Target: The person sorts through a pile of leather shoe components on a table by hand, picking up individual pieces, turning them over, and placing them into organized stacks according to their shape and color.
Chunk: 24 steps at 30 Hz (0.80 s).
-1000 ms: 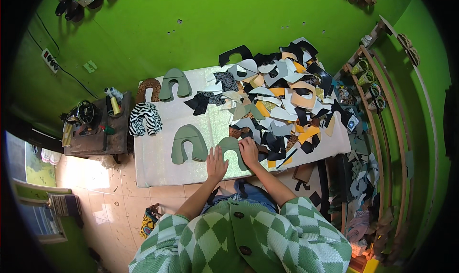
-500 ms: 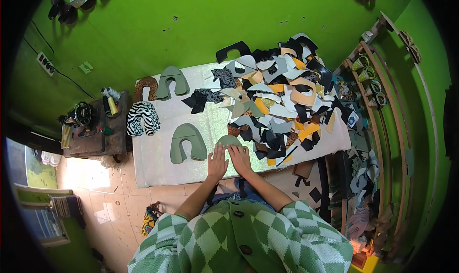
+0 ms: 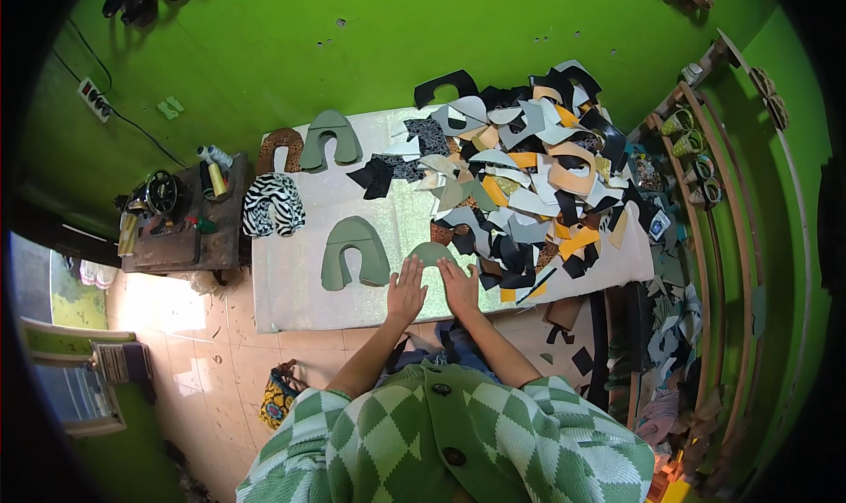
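Hands (image 3: 434, 290) flat, green cut piece (image 3: 431, 253) half covered; pile (image 3: 520, 186) jumbled

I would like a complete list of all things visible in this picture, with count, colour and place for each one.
green piece under the hands: one, sage green, near table edge, both hands on it
green horseshoe piece: one, sage green, left of the hands
second green horseshoe piece: one, sage green, far left of table
brown piece: one, brown patterned, beside it on the left
zebra piece: one, black and white, left table edge
pile of cut pieces: many, black, grey, orange, tan, right half of table
table: one, pale cover
sewing machine: one, black, on small side table at left
wall: bright green
left hand: flat on the green piece
right hand: flat on the green piece
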Available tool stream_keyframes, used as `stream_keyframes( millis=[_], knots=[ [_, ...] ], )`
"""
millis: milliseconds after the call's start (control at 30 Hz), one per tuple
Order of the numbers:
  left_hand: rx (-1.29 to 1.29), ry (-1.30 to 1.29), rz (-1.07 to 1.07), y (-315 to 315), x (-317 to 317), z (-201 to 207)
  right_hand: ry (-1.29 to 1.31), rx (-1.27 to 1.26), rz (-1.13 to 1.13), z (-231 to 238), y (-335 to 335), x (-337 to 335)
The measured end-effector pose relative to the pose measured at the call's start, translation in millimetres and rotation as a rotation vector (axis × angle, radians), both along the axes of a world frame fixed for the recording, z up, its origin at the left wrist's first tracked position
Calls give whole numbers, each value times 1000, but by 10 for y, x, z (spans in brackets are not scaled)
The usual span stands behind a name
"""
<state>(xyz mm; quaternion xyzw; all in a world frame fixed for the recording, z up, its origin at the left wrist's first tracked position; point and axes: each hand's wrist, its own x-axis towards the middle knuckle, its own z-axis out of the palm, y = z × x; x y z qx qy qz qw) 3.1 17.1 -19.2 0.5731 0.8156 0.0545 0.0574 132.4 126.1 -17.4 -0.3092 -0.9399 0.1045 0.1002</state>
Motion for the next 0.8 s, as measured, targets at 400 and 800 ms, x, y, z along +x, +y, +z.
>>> stream_keyframes(
  millis=[400,800],
  knots=[
    [43,-80,0,-33,-106,48,93,-182,-155,176,119,108],
    [396,-425,452,319,-364,132,249,-532,-535,39,490,-24]
  ],
)
